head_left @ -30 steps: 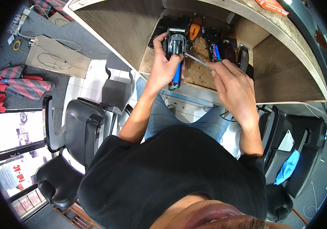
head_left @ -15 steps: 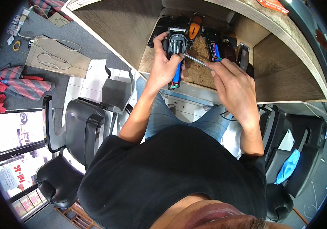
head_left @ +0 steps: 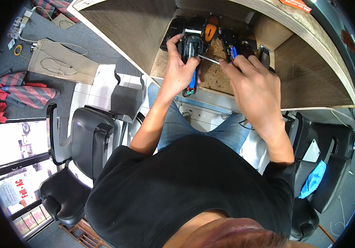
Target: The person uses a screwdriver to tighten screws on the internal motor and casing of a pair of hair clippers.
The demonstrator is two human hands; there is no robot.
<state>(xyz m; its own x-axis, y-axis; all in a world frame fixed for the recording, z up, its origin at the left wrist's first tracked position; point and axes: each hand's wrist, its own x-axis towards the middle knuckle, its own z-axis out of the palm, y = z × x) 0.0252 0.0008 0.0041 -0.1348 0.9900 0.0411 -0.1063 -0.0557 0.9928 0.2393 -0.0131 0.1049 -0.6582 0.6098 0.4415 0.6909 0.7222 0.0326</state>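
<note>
My left hand (head_left: 178,74) is closed round an opened hair clipper (head_left: 192,46), its metal blade at the far end. A blue battery with thin coloured wires shows at the clipper's near end. In my right hand (head_left: 255,84) is a thin metal screwdriver (head_left: 209,59), pinched between thumb and fingers. The shaft points left and its tip meets the clipper's open body by my left thumb; the handle is hidden in my palm. Just beyond the right fingers lies another opened clipper (head_left: 232,51) with a blue part showing.
An orange and black clipper (head_left: 210,32) and other dark devices sit at the back of the wooden shelf compartment (head_left: 217,80). Wooden side panels (head_left: 314,76) flank it. Black salon chairs (head_left: 90,136) stand at both sides. A blue cloth (head_left: 312,180) hangs on the right one.
My right hand has turned, its knuckles now higher, and its fingers sit closer to the clipper along the screwdriver. The left hand with the clipper has barely moved.
</note>
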